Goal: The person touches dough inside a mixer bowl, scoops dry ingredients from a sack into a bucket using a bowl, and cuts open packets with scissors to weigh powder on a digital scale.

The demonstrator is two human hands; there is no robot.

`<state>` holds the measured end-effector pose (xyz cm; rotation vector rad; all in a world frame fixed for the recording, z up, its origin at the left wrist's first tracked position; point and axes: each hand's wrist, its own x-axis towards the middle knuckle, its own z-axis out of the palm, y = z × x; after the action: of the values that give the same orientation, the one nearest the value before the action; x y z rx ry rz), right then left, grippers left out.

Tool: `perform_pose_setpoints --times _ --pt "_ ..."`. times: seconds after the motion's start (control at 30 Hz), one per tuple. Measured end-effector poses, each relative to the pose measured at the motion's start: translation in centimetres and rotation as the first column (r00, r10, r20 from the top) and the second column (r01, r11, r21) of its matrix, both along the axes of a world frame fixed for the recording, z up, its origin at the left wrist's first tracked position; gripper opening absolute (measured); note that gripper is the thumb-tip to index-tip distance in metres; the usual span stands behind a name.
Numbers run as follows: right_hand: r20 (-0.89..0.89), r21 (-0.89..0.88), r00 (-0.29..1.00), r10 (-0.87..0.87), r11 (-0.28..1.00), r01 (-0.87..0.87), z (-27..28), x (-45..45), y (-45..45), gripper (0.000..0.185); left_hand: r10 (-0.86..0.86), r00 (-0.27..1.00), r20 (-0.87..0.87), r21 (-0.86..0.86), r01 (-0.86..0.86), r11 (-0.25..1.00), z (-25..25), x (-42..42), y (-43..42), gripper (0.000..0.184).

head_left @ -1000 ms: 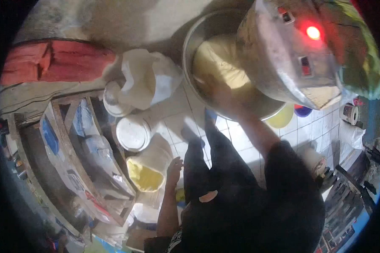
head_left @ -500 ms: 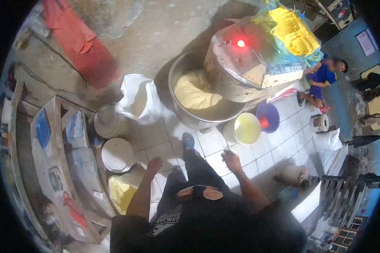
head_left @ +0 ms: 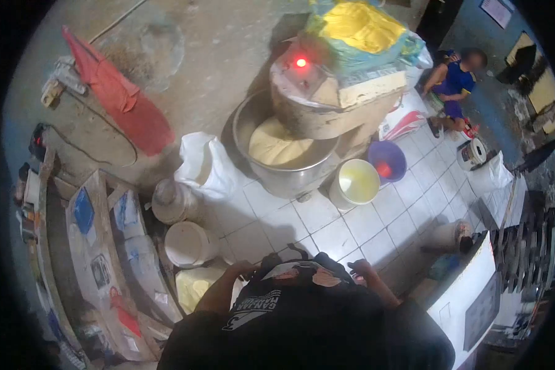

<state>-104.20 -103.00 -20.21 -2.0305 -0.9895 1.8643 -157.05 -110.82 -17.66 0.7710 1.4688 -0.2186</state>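
Observation:
My left hand [head_left: 243, 270] is beside the left edge of my black shirt [head_left: 302, 314], near a white lidded bucket [head_left: 190, 245] and a sack with yellow contents [head_left: 194, 288]. On the other side, my right hand [head_left: 363, 269] is close to the shirt's right edge. The fingers of both hands are dark and partly hidden, so whether they hold anything does not show. Ahead stands a large metal mixing bowl [head_left: 283, 179] with a pale yellow dough mass [head_left: 277, 145] inside, under a mixer head [head_left: 308, 114] with a glowing red light.
A pale bucket with yellowish contents [head_left: 356, 184] and a purple bucket [head_left: 388, 161] stand right of the bowl. An open white sack [head_left: 205, 166] is left of it. Wooden bins [head_left: 95, 240] line the left. A person in blue [head_left: 456, 83] sits at the far right.
Both hands have drawn in toward my shirt, and my legs and foot are now mostly hidden below it. The whole view has shifted, with the bowl and mixer further left.

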Motion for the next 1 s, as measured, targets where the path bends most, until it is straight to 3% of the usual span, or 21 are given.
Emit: perform_pose_setpoints --times 0.03,0.07,0.13,0.17,0.2,0.23,0.27,0.3,0.33,0.37,0.47,0.5,0.53,0.67,0.73,0.83,0.87,0.93,0.97,1.0 --pt "0.160 -0.101 0.958 0.239 0.969 -0.225 2.2 -0.8 1.4 0.052 -0.006 1.000 -0.027 -0.064 0.004 0.998 -0.4 1.0 0.5 0.053" --pt "0.285 -0.243 0.833 0.474 0.877 -0.415 3.8 -0.9 1.9 0.060 -0.016 1.000 -0.021 -0.065 0.014 0.998 -0.2 1.9 0.7 0.053" --pt "0.257 -0.256 0.758 0.600 0.798 -0.545 5.4 -0.1 2.3 0.073 0.036 0.998 0.052 0.023 -0.037 0.999 1.9 4.4 1.5 0.044" --pt "0.268 -0.405 0.676 0.686 0.717 -0.568 6.2 -0.4 3.0 0.054 0.038 0.998 0.055 0.020 -0.039 0.999 1.7 5.8 1.6 0.044" --pt "0.260 -0.407 0.676 0.690 0.713 -0.571 5.0 2.1 1.8 0.054 0.025 0.991 0.128 0.166 -0.046 0.985 1.7 6.8 1.6 0.038" --pt "0.179 0.205 0.754 0.632 0.726 -0.657 1.7 6.0 -0.5 0.045 -0.001 0.981 0.192 0.308 -0.059 0.950 1.1 7.3 1.5 0.031" --pt "0.053 0.741 0.788 0.614 0.505 -0.444 -0.3 8.3 -1.9 0.036 0.000 0.983 0.182 0.302 -0.056 0.952 -0.3 7.7 1.7 0.031" --pt "0.349 0.319 0.416 0.840 0.311 -0.895 0.9 6.9 -0.1 0.023 -0.311 0.950 0.033 0.563 0.240 0.791 -2.5 8.1 1.9 0.028" --pt "0.339 0.321 0.420 0.842 0.316 -0.893 0.4 7.8 -0.8 0.023 -0.544 0.818 -0.187 0.725 0.489 0.486 -3.7 8.6 1.8 0.025" --pt "0.106 0.590 0.616 0.780 0.450 -0.671 0.2 8.6 -1.2 0.023 -0.545 0.818 -0.185 0.722 0.490 0.489 -3.9 9.3 1.7 0.025" --pt "-0.176 0.850 0.745 0.644 0.481 -0.214 -0.5 9.3 -1.0 0.018 -0.625 0.694 -0.356 0.575 0.690 0.439 -4.7 11.0 1.0 0.024" --pt "0.074 0.692 0.723 0.687 0.486 -0.534 -2.0 9.5 -0.5 0.015 -0.437 0.805 -0.401 0.634 0.588 0.501 -6.2 11.3 -0.1 0.025" --pt "0.298 0.430 0.608 0.736 0.465 -0.774 -3.5 9.8 -0.2 0.014 -0.229 0.875 -0.426 0.696 0.479 0.535 -6.9 11.4 -0.9 0.027" --pt "0.443 0.585 0.649 0.619 0.348 -0.732 -9.0 11.4 0.0 0.024 -0.204 0.820 -0.535 0.577 0.532 0.620 -1.2 14.5 -0.2 0.032" --pt "0.168 0.288 0.813 0.557 0.761 -0.581 -13.7 12.1 -1.2 0.029 -0.094 0.818 -0.568 0.672 0.526 0.520 -1.7 14.9 -0.9 0.032" --pt "0.221 0.310 0.547 0.808 0.473 -0.825 -13.7 11.6 -0.8 0.044 -0.184 0.865 -0.467 0.651 0.476 0.591 -1.6 15.1 -0.6 0.025" --pt "0.247 0.307 0.525 0.814 0.448 -0.840 -13.9 11.5 -1.0 0.046 -0.185 0.866 -0.465 0.650 0.476 0.593 -2.7 14.6 -0.7 0.025" --pt "0.304 0.273 0.572 0.762 0.505 -0.819 -11.8 11.0 -1.3 0.048 -0.228 0.707 -0.669 0.633 0.703 0.323 -5.9 13.5 -1.1 0.016" --pt "0.332 0.250 0.583 0.742 0.526 -0.813 -9.7 11.0 -2.0 0.048 -0.227 0.718 -0.658 0.639 0.692 0.337 -5.3 13.2 -1.0 0.016" --pt "0.359 0.227 0.593 0.721 0.548 -0.805 -7.6 10.9 -2.7 0.049 -0.248 0.767 -0.592 0.641 0.635 0.431 -3.8 12.5 -0.1 0.018"
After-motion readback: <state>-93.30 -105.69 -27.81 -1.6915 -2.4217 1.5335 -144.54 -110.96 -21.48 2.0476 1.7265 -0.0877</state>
